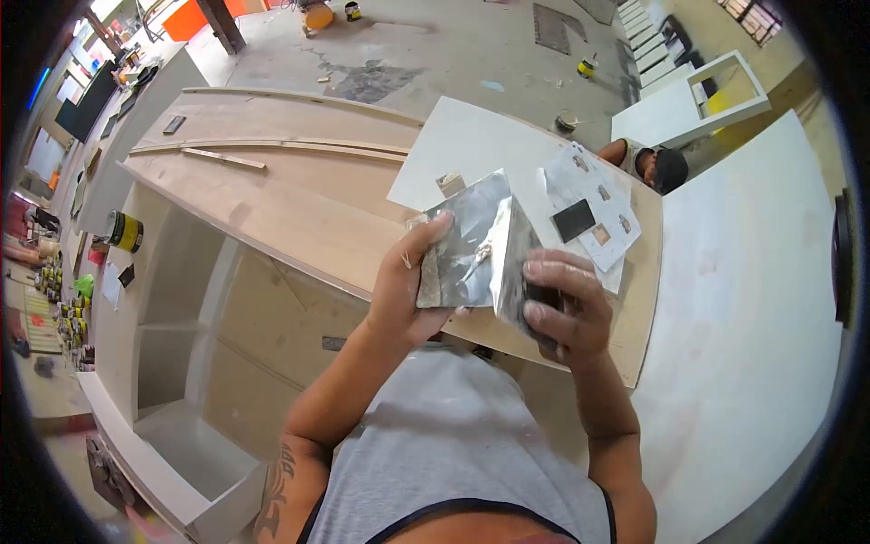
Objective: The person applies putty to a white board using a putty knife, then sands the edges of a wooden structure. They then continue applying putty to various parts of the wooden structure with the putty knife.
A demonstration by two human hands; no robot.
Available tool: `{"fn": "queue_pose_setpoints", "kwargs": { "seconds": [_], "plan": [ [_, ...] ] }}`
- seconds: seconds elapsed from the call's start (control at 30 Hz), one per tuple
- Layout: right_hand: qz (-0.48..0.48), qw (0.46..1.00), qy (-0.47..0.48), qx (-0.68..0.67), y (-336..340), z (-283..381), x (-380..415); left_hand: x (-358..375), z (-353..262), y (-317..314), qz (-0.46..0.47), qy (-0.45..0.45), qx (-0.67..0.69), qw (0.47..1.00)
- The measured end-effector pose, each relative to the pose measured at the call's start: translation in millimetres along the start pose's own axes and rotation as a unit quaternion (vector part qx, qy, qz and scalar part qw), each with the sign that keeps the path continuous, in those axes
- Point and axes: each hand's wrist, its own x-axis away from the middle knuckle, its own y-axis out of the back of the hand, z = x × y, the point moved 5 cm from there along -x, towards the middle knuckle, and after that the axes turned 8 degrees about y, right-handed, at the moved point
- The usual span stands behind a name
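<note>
Metal plates (pixel 467 231) are held up in front of the person's chest, above the near edge of a wide wooden panel (pixel 272 204), and they hide some part of it. Behind them lies a white board (pixel 458 131), and to its right are printed papers (pixel 621 195) with a dark square (pixel 574 220) resting on top; the right hand (pixel 580 308) is near these papers. A small block (pixel 449 185) shows just beyond the plates, partly covered by them. A wooden strip (pixel 224 159) lies farther to the left on the panel. At the left side, a can (pixel 125 231) with yellow and black label stands on a pale cabinet (pixel 163 272). On the right, a large white panel (pixel 743 335) fills the side, and near its far corner another person with a dark cap (pixel 671 170) is low behind the table edge. The plate in the left hand (pixel 399 272) is shiny, with a whitish smear (pixel 478 258); the other stands at an angle to it, their edges near or touching, I cannot tell which. The left thumb presses on the face, with the fingers bent underneath, mostly hidden. The right fingers are curled around the outer plate, slightly spread. I count 2 plates, 1 block, 1 dark square and 1 can on the cabinet.
</note>
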Motion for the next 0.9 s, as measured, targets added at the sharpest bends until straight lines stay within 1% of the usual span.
{"fn": "queue_pose_setpoints", "kwargs": {
  "seconds": [0.03, 0.07, 0.13, 0.2, 0.27, 0.3, 0.33, 0.37, 0.4, 0.43, 0.47, 0.5, 0.53, 0.6, 0.63, 0.67, 0.7, 0.73, 0.77, 0.8, 0.83, 0.87, 0.9],
  "plan": [
    [-0.015, 0.999, -0.005, 0.046, -0.2, -3.7, 8.3, -0.1, -2.4, 1.1, 0.107, 0.034, 0.002, 0.994],
    [-0.017, 0.998, -0.006, 0.052, 2.8, -9.8, 13.9, -1.3, 0.4, 0.7, 0.111, 0.039, -0.001, 0.993],
    [0.058, 0.973, -0.031, 0.22, 14.5, -29.7, 20.9, 0.3, 0.1, -0.5, 0.057, -0.012, -0.022, 0.998],
    [0.13, 0.955, -0.05, 0.26, 30.3, -43.4, 21.5, -0.3, 6.3, -4.0, 0.063, -0.007, -0.032, 0.998],
    [0.009, 0.966, -0.148, 0.213, 47.6, -34.7, 30.5, -5.3, 11.4, -12.1, 0.074, -0.006, -0.053, 0.996],
    [-0.085, 0.977, -0.099, 0.17, 50.0, -21.0, 33.7, -10.9, 17.3, -20.7, 0.09, 0.004, -0.061, 0.994],
    [-0.132, 0.98, -0.064, 0.133, 53.3, -5.6, 38.9, -18.2, 26.5, -26.1, 0.065, 0.006, -0.008, 0.998],
    [-0.152, 0.985, -0.032, 0.072, 51.2, 8.5, 44.4, -25.4, 39.1, -30.3, 0.04, 0.019, 0.043, 0.998],
    [-0.152, 0.988, -0.027, 0.02, 46.9, 18.1, 48.9, -32.7, 52.3, -37.5, 0.06, 0.049, 0.033, 0.996],
    [-0.15, 0.987, -0.059, 0.008, 40.1, 17.3, 52.1, -39.9, 61.0, -41.2, 0.065, 0.046, -0.006, 0.997],
    [-0.16, 0.979, -0.12, 0.045, 35.6, 10.3, 60.4, -42.7, 68.6, -42.4, 0.069, 0.041, -0.045, 0.996],
    [-0.191, 0.952, -0.193, 0.141, 36.9, 2.6, 74.0, -42.8, 74.8, -43.1, 0.069, 0.034, -0.107, 0.991],
    [-0.14, 0.926, -0.307, 0.172, 49.2, -9.5, 80.2, -40.1, 84.3, -45.5, 0.078, 0.058, -0.115, 0.989],
    [-0.063, 0.929, -0.304, 0.2, 67.2, -14.7, 108.0, -34.0, 86.4, -50.7, 0.098, 0.006, -0.17, 0.981],
    [-0.175, 0.905, -0.34, 0.184, 76.7, -9.7, 126.8, -37.8, 93.9, -46.0, 0.091, 0.011, -0.185, 0.978],
    [-0.281, 0.871, -0.368, 0.165, 83.0, -3.1, 144.4, -44.0, 101.2, -44.2, 0.092, 0.018, -0.185, 0.978],
    [-0.426, 0.771, -0.467, 0.08, 85.4, 3.6, 172.5, -51.3, 107.6, -41.2, 0.065, 0.012, -0.177, 0.982],
    [-0.504, 0.716, -0.476, 0.081, 96.0, 14.5, 179.4, -57.5, 114.3, -36.3, 0.037, 0.007, -0.171, 0.985],
    [-0.608, 0.674, -0.419, -0.021, 101.1, 25.0, 175.6, -64.0, 122.9, -34.7, 0.067, 0.013, -0.134, 0.989],
    [-0.703, 0.613, -0.342, -0.112, 107.0, 36.5, 162.5, -69.9, 133.1, -32.6, 0.068, 0.019, -0.133, 0.989],
    [-0.727, 0.571, -0.345, -0.163, 107.0, 43.8, 174.1, -72.4, 142.1, -33.8, 0.098, 0.002, -0.155, 0.983],
    [-0.747, 0.526, -0.346, -0.212, 104.7, 53.4, 185.6, -72.6, 147.0, -30.5, 0.129, -0.008, -0.245, 0.961],
    [-0.751, 0.523, -0.348, -0.205, 99.6, 58.8, 186.4, -72.4, 151.9, -27.0, 0.158, -0.025, -0.331, 0.93]
  ]
}}
